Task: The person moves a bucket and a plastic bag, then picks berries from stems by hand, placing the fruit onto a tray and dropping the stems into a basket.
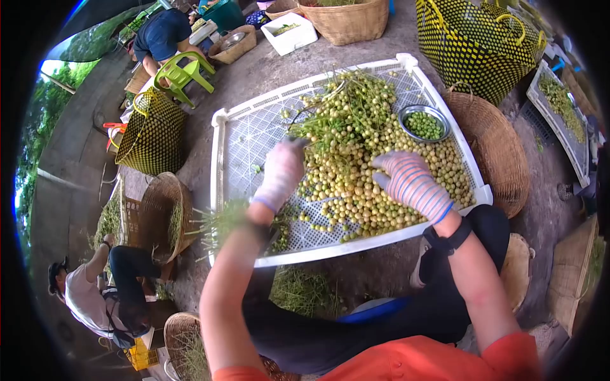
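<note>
My left hand (281, 174), in a striped knit glove with dark fingertips, is closed on green fruit stems (311, 129) at the left side of the heap; the fingers are partly blurred. My right hand (416, 185), gloved the same way, hovers over or touches the loose round fruits (356, 203), thumb and fingers apart. These fruits are yellowish-brown and green. Behind them lies a pile of fruit still on stems (362, 95). Everything rests on a white mesh tray (244, 146) in front of me. A metal bowl (406, 129) of small green fruits sits at the tray's right.
Stripped stems (222, 225) hang over the tray's left edge; more stems (302, 292) lie below. Wicker baskets (492, 149) and yellow-black woven baskets (480, 44) stand around. One person (95, 298) sits at left; another (162, 38) bends near a green chair (184, 73).
</note>
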Tool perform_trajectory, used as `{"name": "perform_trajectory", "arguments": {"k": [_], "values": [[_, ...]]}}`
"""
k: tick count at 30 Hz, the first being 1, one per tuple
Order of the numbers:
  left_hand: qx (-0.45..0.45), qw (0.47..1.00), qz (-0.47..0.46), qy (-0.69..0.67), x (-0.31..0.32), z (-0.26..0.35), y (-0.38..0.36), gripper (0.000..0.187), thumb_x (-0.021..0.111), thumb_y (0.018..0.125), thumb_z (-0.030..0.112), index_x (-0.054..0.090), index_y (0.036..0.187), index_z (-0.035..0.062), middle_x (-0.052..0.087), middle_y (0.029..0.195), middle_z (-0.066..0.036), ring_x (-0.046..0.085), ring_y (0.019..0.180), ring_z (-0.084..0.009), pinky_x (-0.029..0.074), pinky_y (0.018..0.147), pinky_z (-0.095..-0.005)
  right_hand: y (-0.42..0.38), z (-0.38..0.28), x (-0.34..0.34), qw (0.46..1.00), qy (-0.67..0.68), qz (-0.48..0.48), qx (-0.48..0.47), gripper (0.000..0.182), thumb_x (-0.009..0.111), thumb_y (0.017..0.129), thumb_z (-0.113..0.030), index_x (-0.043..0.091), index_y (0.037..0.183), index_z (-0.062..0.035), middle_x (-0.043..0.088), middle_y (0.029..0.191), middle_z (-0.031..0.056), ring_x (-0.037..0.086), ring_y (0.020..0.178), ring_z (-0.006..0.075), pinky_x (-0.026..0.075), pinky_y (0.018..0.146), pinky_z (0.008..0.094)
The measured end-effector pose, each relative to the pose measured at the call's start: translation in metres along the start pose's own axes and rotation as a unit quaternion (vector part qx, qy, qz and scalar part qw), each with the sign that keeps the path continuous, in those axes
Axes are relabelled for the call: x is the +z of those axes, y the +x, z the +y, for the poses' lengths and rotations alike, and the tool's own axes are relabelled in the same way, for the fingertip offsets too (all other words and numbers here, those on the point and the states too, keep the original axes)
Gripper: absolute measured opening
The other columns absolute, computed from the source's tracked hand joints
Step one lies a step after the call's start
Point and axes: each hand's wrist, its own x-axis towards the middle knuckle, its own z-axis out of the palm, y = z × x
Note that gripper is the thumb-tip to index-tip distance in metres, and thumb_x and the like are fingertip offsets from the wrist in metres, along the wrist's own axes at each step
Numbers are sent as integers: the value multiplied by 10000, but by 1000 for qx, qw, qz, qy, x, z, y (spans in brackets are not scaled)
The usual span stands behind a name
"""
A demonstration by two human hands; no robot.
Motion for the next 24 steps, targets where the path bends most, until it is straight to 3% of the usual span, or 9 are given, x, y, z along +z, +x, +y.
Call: {"name": "perform_trajectory", "arguments": {"k": [1, 4, 6, 7, 9, 11, 15, 18, 24], "values": [[-43, 998, -22, 43, 10, -10, 27, 302, 526, 829, 54, 631, 1100, 140, 618, 1026, -167, 610, 905, -340, 500, 773, -437, -1, 1, 2, 1000, -5, -10, 4, 243, 608, 814, -306, 663, 929, -99, 651, 872, 122, 621, 827, 310, 470, 730, 454], [-37, 996, 39, 72, 37, -20, 75, 305, 554, 808, 57, 646, 1084, 151, 632, 1032, -162, 623, 913, -326, 502, 780, -439, -1, -5, -8, 996, -26, -84, 10, 257, 601, 823, -297, 658, 965, -90, 654, 941, 124, 613, 886, 306, 457, 799, 439], [18, 976, -44, 214, 40, -17, 86, 244, 563, 804, 73, 654, 1025, 125, 644, 1013, -157, 634, 922, -313, 504, 777, -436, -3, -9, -12, 991, -33, -126, 13, 293, 604, 828, -287, 652, 1032, -83, 656, 995, 144, 612, 901, 322, 459, 830, 434], [21, 976, -44, 212, 41, -16, 92, 244, 563, 804, 73, 654, 1025, 125, 644, 1013, -157, 634, 922, -313, 504, 777, -436, -3, -9, -13, 991, -31, -131, 9, 301, 603, 829, -283, 648, 1037, -71, 654, 995, 153, 611, 906, 327, 458, 822, 437], [-21, 960, -144, 239, 37, -12, 100, 184, 570, 803, 92, 649, 969, 97, 650, 1004, -150, 640, 926, -308, 504, 772, -432, -4, -9, -12, 991, -20, -136, 6, 293, 594, 834, -276, 646, 1030, -65, 651, 970, 156, 608, 898, 325, 457, 813, 440], [-61, 952, -169, 246, 29, -6, 109, 166, 564, 806, 86, 632, 957, 74, 653, 990, -145, 638, 930, -312, 501, 769, -435, -5, -7, -11, 991, -15, -135, 4, 284, 589, 837, -273, 645, 1023, -66, 649, 957, 152, 606, 894, 321, 456, 812, 440], [-47, 983, -88, 157, 8, -11, 112, 160, 537, 832, 83, 588, 978, 41, 629, 974, -182, 616, 922, -363, 487, 778, -451, -5, -9, -9, 989, -14, -147, -2, 261, 576, 845, -265, 642, 1003, -69, 644, 921, 141, 601, 880, 316, 455, 804, 442], [13, 999, 49, 17, -8, -2, 107, 127, 525, 867, 122, 574, 959, 49, 596, 956, -225, 582, 868, -419, 469, 726, -474, -5, -11, -9, 989, -12, -145, -6, 256, 574, 846, -267, 642, 993, -69, 642, 906, 139, 606, 865, 314, 452, 793, 453], [34, 989, 133, -47, -43, 21, 109, 116, 545, 841, 48, 596, 942, 74, 617, 897, -200, 599, 832, -400, 482, 700, -443, -4, -11, -13, 991, -5, -132, -8, 250, 583, 838, -262, 642, 978, -63, 635, 856, 136, 612, 830, 318, 451, 776, 454]]}}
